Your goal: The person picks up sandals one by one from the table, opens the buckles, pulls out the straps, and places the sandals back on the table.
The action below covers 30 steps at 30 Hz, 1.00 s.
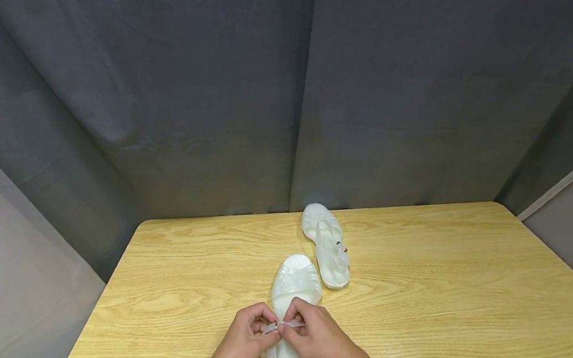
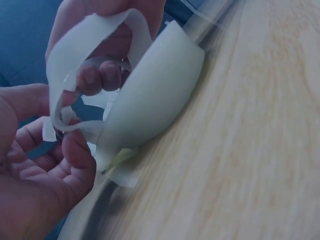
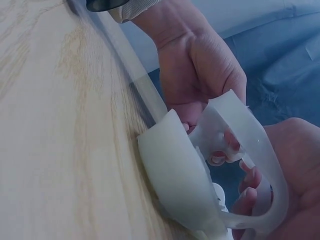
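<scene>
A translucent white jelly sandal point(image 1: 295, 278) lies on the table, toe pointing away from me. Over its heel end, my left hand point(image 1: 242, 337) pinches the ankle strap beside a small metal buckle point(image 1: 272, 327). My right hand point(image 1: 319, 335) pinches the strap on the other side of the buckle, fingertips close against the left ones. Seen from the left wrist, the strap point(image 2: 70, 55) loops up from the sandal's heel point(image 2: 155, 90) between both hands. Fingers partly hide the buckle. The right wrist view shows the heel point(image 3: 175, 170) sitting at the table's front edge.
A matching second sandal point(image 1: 329, 259) with its own buckle point(image 1: 341, 246) lies just beyond, to the right, its toe at the far table edge. The wooden table point(image 1: 453, 278) is bounded by dark grey curtains point(image 1: 201, 96) behind and lighter panels at the sides.
</scene>
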Each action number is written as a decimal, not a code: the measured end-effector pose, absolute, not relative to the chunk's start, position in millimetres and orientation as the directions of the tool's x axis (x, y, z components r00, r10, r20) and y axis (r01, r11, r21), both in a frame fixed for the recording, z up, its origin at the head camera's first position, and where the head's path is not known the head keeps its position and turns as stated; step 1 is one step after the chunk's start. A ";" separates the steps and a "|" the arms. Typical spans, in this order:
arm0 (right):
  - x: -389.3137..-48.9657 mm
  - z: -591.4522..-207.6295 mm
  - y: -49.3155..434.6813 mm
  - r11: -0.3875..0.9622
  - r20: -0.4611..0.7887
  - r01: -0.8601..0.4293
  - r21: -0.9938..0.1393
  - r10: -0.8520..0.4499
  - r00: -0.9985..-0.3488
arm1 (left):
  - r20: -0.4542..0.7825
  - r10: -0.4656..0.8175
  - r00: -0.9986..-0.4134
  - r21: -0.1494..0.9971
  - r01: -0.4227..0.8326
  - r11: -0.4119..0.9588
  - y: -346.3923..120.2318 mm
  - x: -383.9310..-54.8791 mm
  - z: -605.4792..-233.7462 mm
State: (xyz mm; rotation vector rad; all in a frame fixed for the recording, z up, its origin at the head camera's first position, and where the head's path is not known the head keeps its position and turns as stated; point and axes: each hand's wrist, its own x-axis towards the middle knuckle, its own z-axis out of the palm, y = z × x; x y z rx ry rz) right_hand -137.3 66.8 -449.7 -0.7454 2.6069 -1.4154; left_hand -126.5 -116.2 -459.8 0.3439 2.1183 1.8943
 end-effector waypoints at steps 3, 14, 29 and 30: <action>-136.6 -449.7 67.5 0.475 0.133 -0.344 -0.810 -0.423 -0.897 | -0.046 0.357 -0.933 0.994 -0.008 0.106 -116.4 -127.1 -459.9; -136.3 -451.8 68.5 0.561 0.105 -0.289 -0.776 -0.337 -0.936 | -0.047 0.362 -0.931 0.996 -0.014 0.093 -118.2 -128.0 -460.6; -140.2 -450.0 69.6 0.553 0.104 -0.238 -0.799 -0.263 -0.959 | -0.076 0.368 -0.927 0.996 -0.052 0.074 -121.8 -128.4 -461.3; -140.6 -450.5 69.7 0.547 0.110 -0.240 -0.802 -0.260 -0.959 | -0.076 0.368 -0.927 0.996 -0.054 0.070 -121.9 -128.5 -461.4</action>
